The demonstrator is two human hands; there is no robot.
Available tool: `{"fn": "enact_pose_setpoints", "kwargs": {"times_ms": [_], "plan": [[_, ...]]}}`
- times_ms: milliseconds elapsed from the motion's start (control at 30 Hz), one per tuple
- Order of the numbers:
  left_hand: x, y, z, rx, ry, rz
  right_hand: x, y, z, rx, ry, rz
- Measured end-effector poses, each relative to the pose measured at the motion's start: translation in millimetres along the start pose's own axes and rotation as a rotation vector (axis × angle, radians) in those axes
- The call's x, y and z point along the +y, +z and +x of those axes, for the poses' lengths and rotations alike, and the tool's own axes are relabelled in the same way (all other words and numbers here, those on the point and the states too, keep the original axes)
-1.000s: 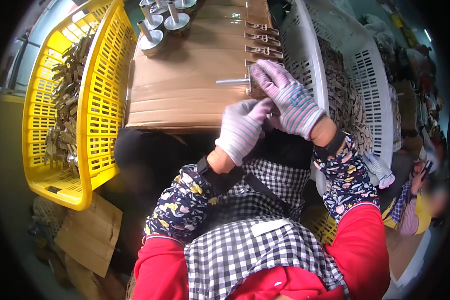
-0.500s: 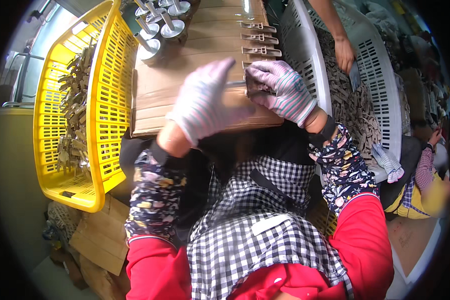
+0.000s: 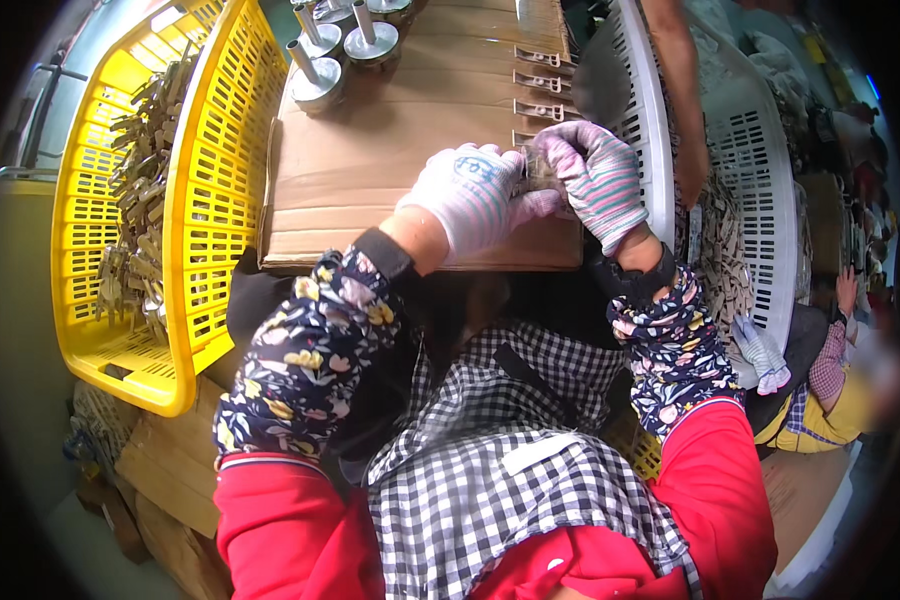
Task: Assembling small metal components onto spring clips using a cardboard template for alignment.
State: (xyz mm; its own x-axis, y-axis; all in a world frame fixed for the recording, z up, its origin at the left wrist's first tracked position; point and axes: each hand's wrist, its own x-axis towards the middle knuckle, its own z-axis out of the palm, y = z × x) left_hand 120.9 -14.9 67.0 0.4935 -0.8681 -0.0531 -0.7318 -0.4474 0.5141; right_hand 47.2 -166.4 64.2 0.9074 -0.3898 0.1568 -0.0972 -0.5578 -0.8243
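Note:
My left hand (image 3: 475,195), in a striped knit glove, reaches across to the right, its fingers closed together. My right hand (image 3: 595,180), gloved alike, is bent into a pinch close beside it. Between the fingertips shows a small metal piece (image 3: 540,182), mostly hidden by both hands; its shape cannot be told. Just beyond my right hand, several narrow metal clips (image 3: 543,84) lie in a row along the right edge of the cardboard (image 3: 370,190). My hands are over the near right part of this cardboard.
Several round metal discs with upright stems (image 3: 316,82) stand at the far left of the cardboard. A yellow basket (image 3: 185,290) of metal parts is on the left. On the right, another person's arm (image 3: 682,100) reaches into a white basket (image 3: 770,180) of similar parts.
My left hand has moved right and turned, from open with spread fingers to closed against the piece at my right hand. The other person's hand has shifted nearer.

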Motion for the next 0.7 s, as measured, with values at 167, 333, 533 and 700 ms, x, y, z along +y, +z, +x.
{"fn": "enact_pose_setpoints", "kwargs": {"times_ms": [167,333,533,700], "plan": [[-17,-14,24,-0.2,0.086,-0.128,2,-2,7,-0.006,0.082,0.15],[-43,-10,55,-0.246,0.147,-0.117,-18,-23,9,-0.172,-0.477,-0.611],[-40,-22,62,-0.401,0.056,-0.361,-20,-22,24,-0.305,-0.363,-0.801],[-43,-17,52,-0.329,0.16,-0.379,-29,-22,31,-0.377,-0.365,-0.799]]}}
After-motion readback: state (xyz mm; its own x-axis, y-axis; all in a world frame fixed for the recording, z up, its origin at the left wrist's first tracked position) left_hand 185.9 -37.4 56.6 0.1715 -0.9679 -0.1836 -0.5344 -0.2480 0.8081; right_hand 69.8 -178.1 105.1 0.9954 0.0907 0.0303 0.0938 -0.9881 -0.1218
